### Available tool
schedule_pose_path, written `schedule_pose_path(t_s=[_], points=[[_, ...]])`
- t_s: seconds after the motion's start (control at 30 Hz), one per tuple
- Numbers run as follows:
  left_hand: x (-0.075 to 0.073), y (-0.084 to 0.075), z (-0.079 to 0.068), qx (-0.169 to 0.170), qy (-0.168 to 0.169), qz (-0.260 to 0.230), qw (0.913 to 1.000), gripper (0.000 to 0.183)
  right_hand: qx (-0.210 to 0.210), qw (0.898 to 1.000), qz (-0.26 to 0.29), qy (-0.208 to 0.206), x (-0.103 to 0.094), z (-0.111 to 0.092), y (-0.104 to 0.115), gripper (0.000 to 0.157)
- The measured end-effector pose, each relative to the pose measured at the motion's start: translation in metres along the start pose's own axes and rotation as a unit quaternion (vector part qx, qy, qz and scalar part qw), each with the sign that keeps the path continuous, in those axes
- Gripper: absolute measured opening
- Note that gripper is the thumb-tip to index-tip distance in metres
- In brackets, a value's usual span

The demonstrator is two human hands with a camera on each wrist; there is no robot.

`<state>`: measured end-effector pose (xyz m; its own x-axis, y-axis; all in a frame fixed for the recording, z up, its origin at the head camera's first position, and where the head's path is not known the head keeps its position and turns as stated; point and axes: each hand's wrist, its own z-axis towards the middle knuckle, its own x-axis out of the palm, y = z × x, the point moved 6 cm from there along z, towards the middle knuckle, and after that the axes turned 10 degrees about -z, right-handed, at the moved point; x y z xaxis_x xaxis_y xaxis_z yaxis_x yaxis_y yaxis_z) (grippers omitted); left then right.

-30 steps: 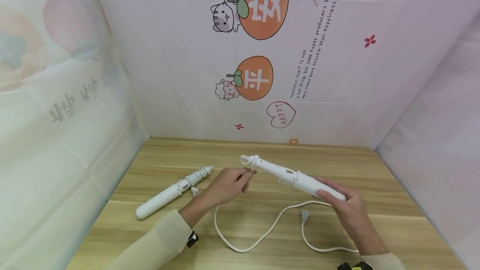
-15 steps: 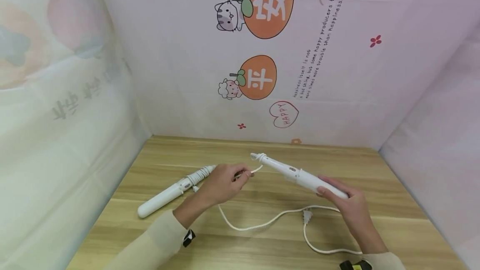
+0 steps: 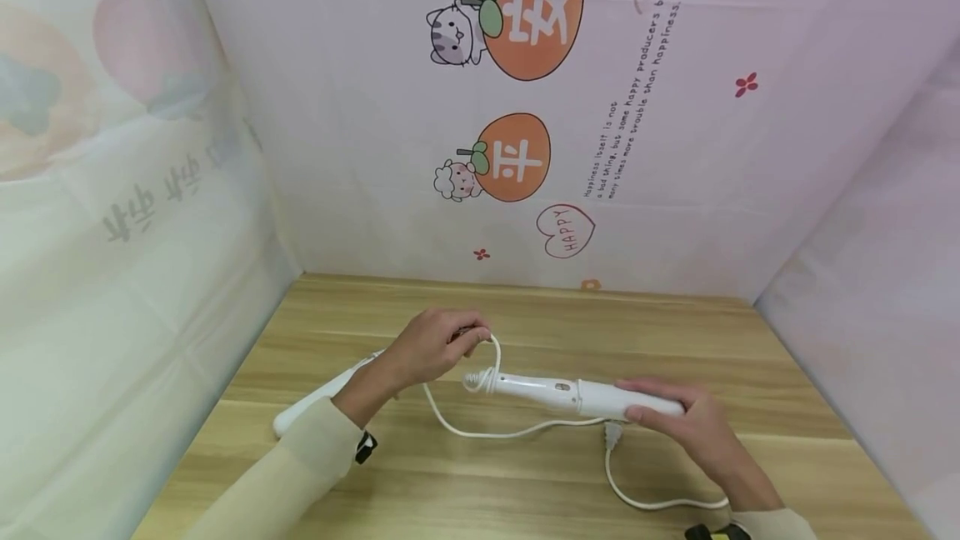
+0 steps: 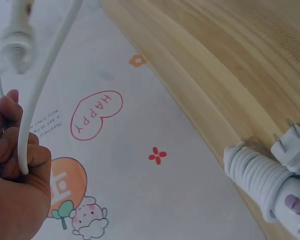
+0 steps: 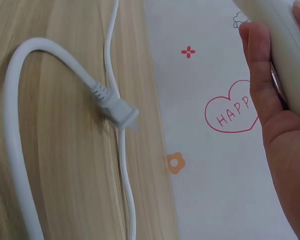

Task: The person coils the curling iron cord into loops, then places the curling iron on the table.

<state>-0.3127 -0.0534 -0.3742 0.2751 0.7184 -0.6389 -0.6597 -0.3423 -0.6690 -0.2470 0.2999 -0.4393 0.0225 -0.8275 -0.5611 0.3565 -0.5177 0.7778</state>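
My right hand point(image 3: 693, 423) grips the thick end of a white hair styling iron point(image 3: 532, 390), its thin end pointing left. From that end a white cord point(image 3: 497, 348) loops up to my left hand point(image 3: 435, 348), which holds it between curled fingers. In the left wrist view the cord point(image 4: 45, 75) runs up out of the fist, and the iron's cord end is blurred. A second white styling iron point(image 3: 322, 394) lies at the left, partly hidden by my left arm. Its coiled cord point(image 4: 255, 175) and two-pin plug point(image 4: 291, 147) show in the left wrist view.
The held iron's cord trails across the wooden table point(image 3: 525, 490) below the hands. Its plug point(image 3: 612, 435) lies beside the right hand, close to another stretch of cord. Printed cloth point(image 3: 375, 107) walls in the back and both sides.
My left hand has moved slightly left and up with the cord, now looped at the iron's thin end. That end has swung down and left, and the iron lies more level.
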Motion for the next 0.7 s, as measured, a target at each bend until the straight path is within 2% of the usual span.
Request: schedule_pose_path(t_s=[0.2,0.33,0.5,0.6,0.7], points=[[0.01,0.012,-0.002,-0.033,0.035,-0.088,0.995,0.021,-0.035,0.997,0.068,0.029,0.001,-0.002,0.003,0.038],[0.019,0.018,-0.006,-0.046,0.053,-0.133,0.9887,0.026,-0.05,0.988,0.143,0.042,0.001,0.0,0.006,0.044],[0.029,0.022,-0.012,-0.088,0.044,-0.151,0.9835,0.023,-0.053,0.979,0.192,0.035,0.0,0.003,0.008,0.049],[0.034,0.023,-0.017,-0.127,0.037,-0.153,0.9793,0.025,-0.048,0.978,0.201,0.023,0.001,0.006,0.008,0.048],[0.037,0.021,-0.022,-0.152,0.028,-0.15,0.9766,0.026,-0.035,0.977,0.21,0.005,0.001,0.008,0.008,0.046]])
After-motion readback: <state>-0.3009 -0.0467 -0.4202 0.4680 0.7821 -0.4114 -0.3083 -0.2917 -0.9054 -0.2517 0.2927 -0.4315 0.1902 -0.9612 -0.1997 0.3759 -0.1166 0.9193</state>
